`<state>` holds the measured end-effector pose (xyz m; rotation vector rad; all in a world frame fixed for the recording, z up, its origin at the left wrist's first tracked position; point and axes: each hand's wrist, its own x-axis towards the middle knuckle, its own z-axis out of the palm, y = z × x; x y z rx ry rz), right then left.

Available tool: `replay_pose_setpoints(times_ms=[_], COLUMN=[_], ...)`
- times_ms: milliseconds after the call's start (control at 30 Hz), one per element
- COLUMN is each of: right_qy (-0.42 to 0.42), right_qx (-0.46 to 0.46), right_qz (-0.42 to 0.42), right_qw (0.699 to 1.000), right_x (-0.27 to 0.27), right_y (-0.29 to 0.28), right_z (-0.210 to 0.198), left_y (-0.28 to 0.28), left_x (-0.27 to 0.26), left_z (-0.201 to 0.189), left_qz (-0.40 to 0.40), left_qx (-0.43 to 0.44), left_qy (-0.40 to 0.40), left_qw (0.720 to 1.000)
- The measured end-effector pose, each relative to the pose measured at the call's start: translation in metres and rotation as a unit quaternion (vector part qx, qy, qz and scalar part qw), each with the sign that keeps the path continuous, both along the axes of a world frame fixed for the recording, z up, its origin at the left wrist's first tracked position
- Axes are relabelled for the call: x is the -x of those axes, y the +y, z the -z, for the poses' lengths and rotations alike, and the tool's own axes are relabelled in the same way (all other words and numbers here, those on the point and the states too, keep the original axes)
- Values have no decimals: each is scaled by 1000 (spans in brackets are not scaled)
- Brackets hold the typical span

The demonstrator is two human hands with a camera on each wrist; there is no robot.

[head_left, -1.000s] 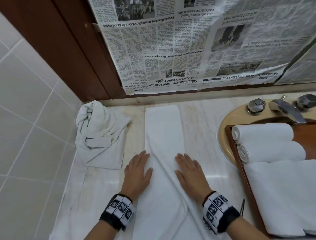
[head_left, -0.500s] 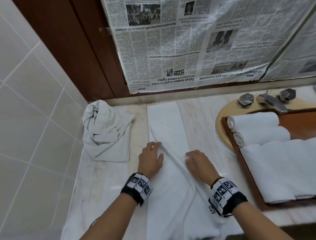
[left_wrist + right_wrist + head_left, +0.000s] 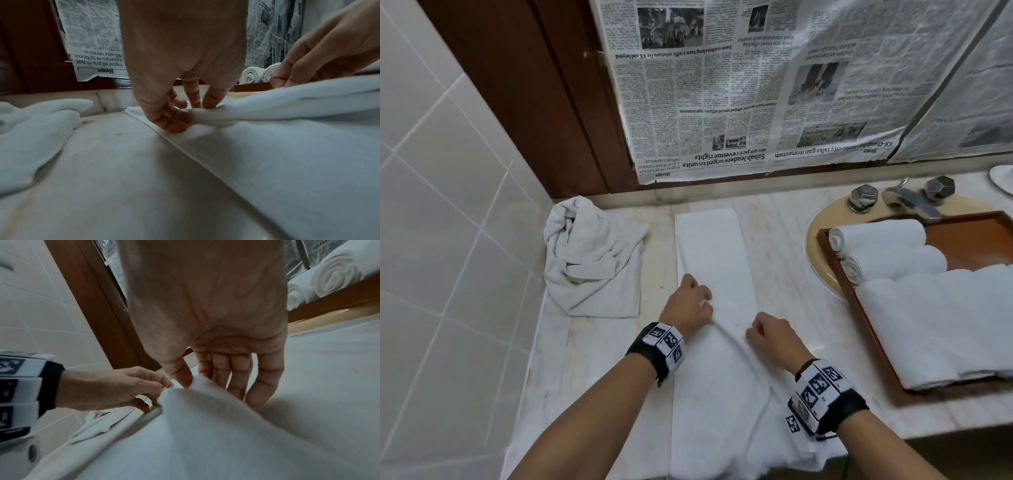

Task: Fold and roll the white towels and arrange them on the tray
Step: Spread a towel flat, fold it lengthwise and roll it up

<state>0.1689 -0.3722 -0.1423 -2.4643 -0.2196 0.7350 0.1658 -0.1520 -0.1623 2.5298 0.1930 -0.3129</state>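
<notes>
A: Where is the towel being worked on?

B: A long white towel (image 3: 712, 274) lies folded into a narrow strip on the marble bench (image 3: 774, 240), running from the back wall toward the person, with its near end hanging over the bench's front edge. Every place below is given from this towel.

A: What are the hands doing?

B: Both grip it about halfway along. The left hand (image 3: 688, 305) pinches a raised ridge of cloth at the towel's left edge, thumb against curled fingers (image 3: 174, 120). The right hand (image 3: 770, 334) pinches the same ridge at the right edge, thumb on top and fingers (image 3: 236, 374) underneath.

A: How should it handle?

B: Judging by how it drapes and bunches, it is soft, light and floppy, not slippery. It should be held at the two side edges, hands level, so that the roll stays even.

A: What else is nearby?

B: To its left, just apart, lies a crumpled towel (image 3: 592, 257). To its right, a wooden tray (image 3: 866, 325) over the sink holds two rolled towels (image 3: 887, 250) and a folded stack (image 3: 945, 325). Newspaper (image 3: 756, 85) covers the wall beyond its far end.
</notes>
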Motion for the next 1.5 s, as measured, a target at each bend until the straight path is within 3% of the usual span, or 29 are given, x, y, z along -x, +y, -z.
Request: replay_pose_setpoints(times_ms=[200,400,567,833,1067,1500], right_qy=[-60,-88,-114,-66,-81,48], right_qx=[-23,63,97,16,-61,-34], right_qz=[-41,-142,-106,-67,-124,-179], right_qw=[997,984,983,995,987,982], right_x=[17,34,36,31,51,95], right_y=[-2,3,17,22,68,92], right_z=[-13,-7,-3,-24,-60,-7], left_y=[10,13,11,16,28,33], left_x=[2,17,26,28,46,58], left_z=[5,15,20,15,12,9], left_qz=[16,-19,-43,-80,-117,-171], left_qx=[10,32,37,74,101,64], left_qy=[-4,-79,-90,-100,-150,-89], left_qw=[1000,996,994,989,977,979])
